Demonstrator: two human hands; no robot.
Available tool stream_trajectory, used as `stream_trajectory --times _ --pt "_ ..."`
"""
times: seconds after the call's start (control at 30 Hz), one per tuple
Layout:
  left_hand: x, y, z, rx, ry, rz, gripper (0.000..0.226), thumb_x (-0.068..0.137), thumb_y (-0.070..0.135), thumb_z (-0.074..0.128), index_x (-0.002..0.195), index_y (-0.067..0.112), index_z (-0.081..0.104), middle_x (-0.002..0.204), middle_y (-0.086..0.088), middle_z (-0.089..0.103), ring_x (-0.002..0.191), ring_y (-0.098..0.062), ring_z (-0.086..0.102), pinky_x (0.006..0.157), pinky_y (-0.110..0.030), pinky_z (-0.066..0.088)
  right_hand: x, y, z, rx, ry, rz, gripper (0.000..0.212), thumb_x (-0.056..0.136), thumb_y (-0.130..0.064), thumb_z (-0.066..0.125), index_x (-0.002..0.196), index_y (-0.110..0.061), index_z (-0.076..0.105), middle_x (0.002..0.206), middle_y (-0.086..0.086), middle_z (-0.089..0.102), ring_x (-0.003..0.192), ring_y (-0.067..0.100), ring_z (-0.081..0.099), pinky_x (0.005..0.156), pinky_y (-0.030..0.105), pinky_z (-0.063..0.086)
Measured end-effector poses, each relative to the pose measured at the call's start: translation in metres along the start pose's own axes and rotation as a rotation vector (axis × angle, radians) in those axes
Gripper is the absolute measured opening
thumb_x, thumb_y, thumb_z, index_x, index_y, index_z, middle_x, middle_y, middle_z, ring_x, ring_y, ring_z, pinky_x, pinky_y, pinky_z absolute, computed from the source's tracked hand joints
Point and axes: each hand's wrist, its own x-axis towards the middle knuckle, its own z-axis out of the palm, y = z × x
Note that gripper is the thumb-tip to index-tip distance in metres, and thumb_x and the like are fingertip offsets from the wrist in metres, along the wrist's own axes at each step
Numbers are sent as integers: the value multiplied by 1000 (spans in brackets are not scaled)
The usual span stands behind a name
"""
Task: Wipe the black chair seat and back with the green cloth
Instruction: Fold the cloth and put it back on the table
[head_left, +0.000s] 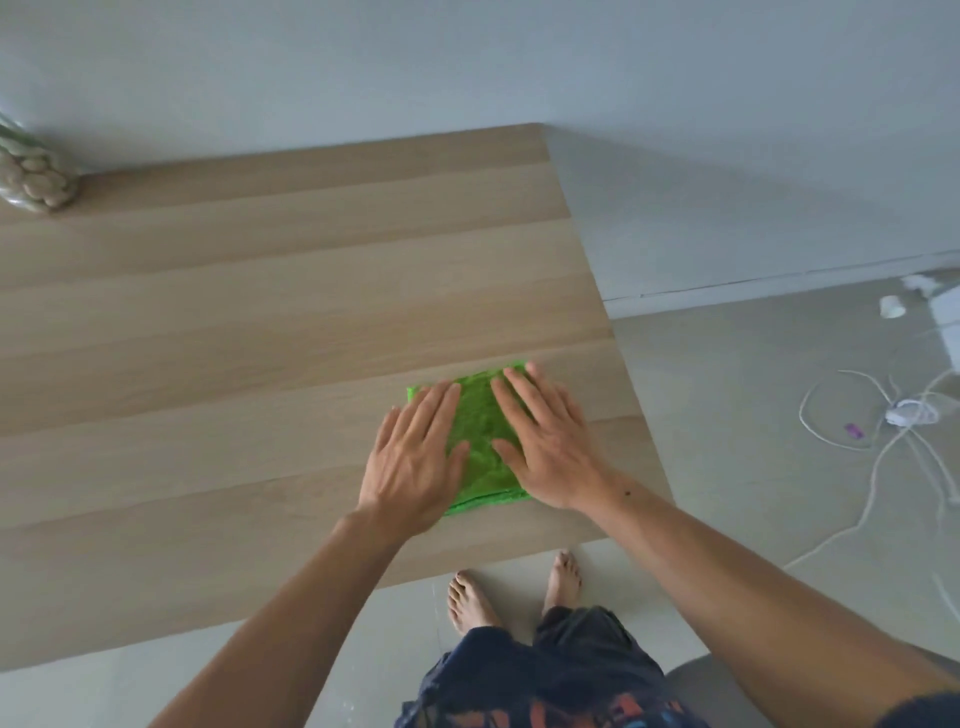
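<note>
A folded green cloth (480, 436) lies flat on the light wooden table (234, 322), near its right front corner. My left hand (415, 457) rests palm down on the cloth's left part, fingers spread and flat. My right hand (545, 441) lies palm down on the cloth's right part, fingers apart. Neither hand grips the cloth; both press on top of it. No black chair is recognisable; only a dark grey rounded shape (727, 691) shows at the bottom right, partly behind my right arm.
A glass jar with pale pebbles (36, 176) stands at the table's far left corner against the wall. White cables and a small white plug (909, 415) lie on the tiled floor to the right. My bare feet (514, 592) stand at the table's front edge.
</note>
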Motion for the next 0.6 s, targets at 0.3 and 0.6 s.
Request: stream_trajectory --times 0.3,0.6 --pt "-9 -21 11 255 -197 123 89 86 76 15 151 16 5 158 1 1 145 -17 4 115 -46 -1 -22 22 2 -158 -191 -45 81 87 -69 13 148 -21 -10 157 7 -15 143 28 -16 113 52 -9" --pt "-13 -20 8 270 -189 109 109 76 87 23 151 9 11 159 -5 5 146 -18 5 114 -48 4 1 22 0 -147 -162 -128 82 90 -66 20 149 -17 -7 157 13 -13 144 25 -14 117 48 -3"
